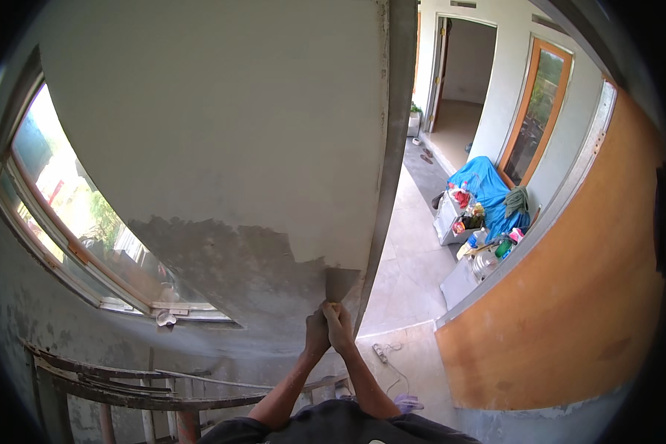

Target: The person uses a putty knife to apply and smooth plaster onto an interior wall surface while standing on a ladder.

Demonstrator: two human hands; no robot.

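Note:
Both my hands are closed together around the handle of a scraper, with its broad flat blade (340,282) up against the wall. My left hand (316,328) and my right hand (340,327) sit side by side and cover the handle almost wholly. The wall (274,126) is pale and smooth above. Below a ragged border it turns to a darker grey patch (229,263), which reaches across to the blade. The blade lies near the right end of this wall, close to its vertical corner edge (390,185).
A rusty metal frame (126,399) stands low at the left, below a window (74,200). Past the corner are a doorway (462,81), a blue tarp (488,189) and boxes of household things. A power strip (379,353) lies on the floor beside a brown panel (540,318).

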